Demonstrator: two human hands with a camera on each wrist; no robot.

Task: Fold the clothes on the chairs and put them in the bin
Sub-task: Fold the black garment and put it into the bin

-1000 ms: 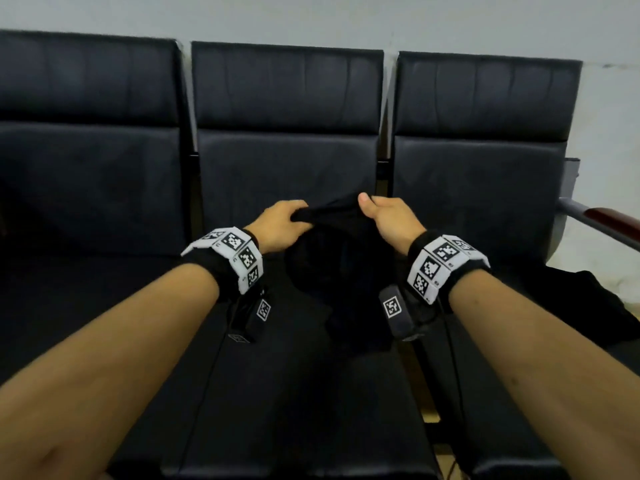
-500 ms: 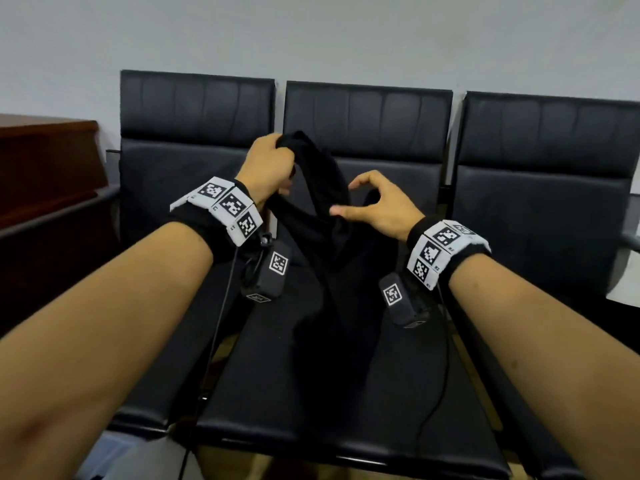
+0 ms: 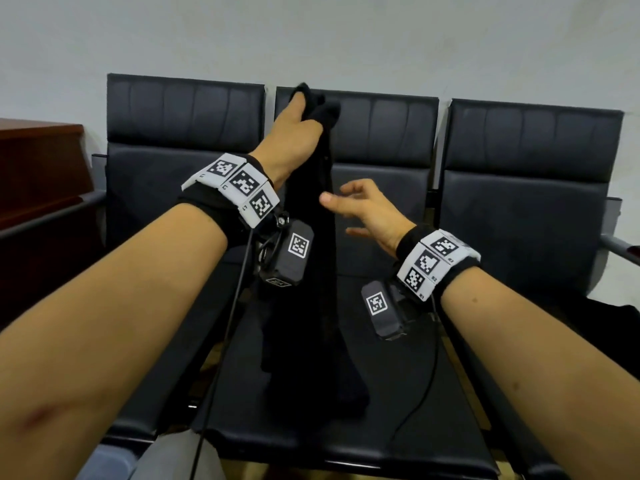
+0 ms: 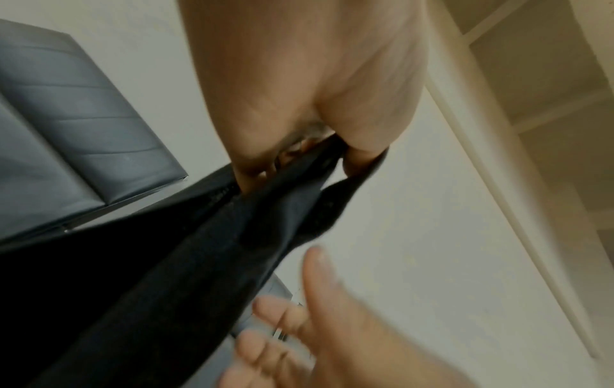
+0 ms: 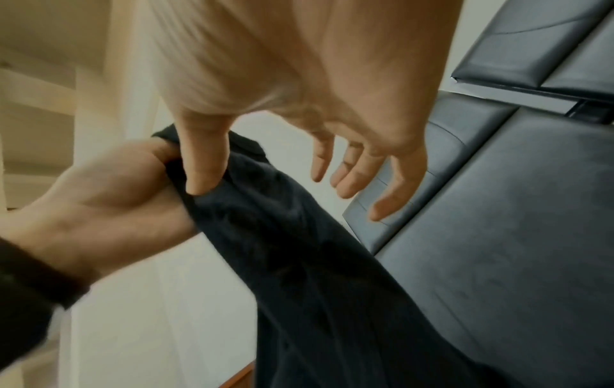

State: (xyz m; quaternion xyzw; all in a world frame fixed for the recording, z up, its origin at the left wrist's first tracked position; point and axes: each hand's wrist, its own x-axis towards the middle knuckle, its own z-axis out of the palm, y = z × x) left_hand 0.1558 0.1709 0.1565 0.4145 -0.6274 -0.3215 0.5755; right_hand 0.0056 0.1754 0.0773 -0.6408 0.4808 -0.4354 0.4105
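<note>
Garment [image 3: 311, 271], black, hangs in a long bunched strip from the left hand [image 3: 294, 133], which grips its top end w/ fingers curled round the cloth, raised up in front of the middle chair [image 3: 381, 133] backrest. Lower end of the cloth trails down onto that chair's seat. A sec ago both hands held the top edge, low over the seat; since then the left has lifted it high & the right hand [image 3: 363, 209] has let go. The right now sits just beside the hanging cloth, fingers spread & relaxed, holding nothing. Another dark piece of clothing [image 3: 620, 327] lies on the right chair, at the frame edge. No bin in view.

Left wrist view: the left hand [image 4: 299, 92] pinches the garment [image 4: 199, 249] at the fingertips, cloth drawn down from the grip. The right hand's fingers [image 4: 315, 288] show below, apart from the cloth, blurred.

Right wrist view: the right hand [image 5: 332, 118] is open; its thumb lies over or against the garment [image 5: 315, 262] near the left hand [image 5: 106, 204]. Cannot tell if it touches. The other fingers hang clear.

Judgement: the piece is up off the seat but not yet spread out, so folding proper hasn't begun. The right probably needs to catch an edge or corner lower down to open the cloth flat. Risk: it's bunched, so the wrong layer may get grabbed.
</note>
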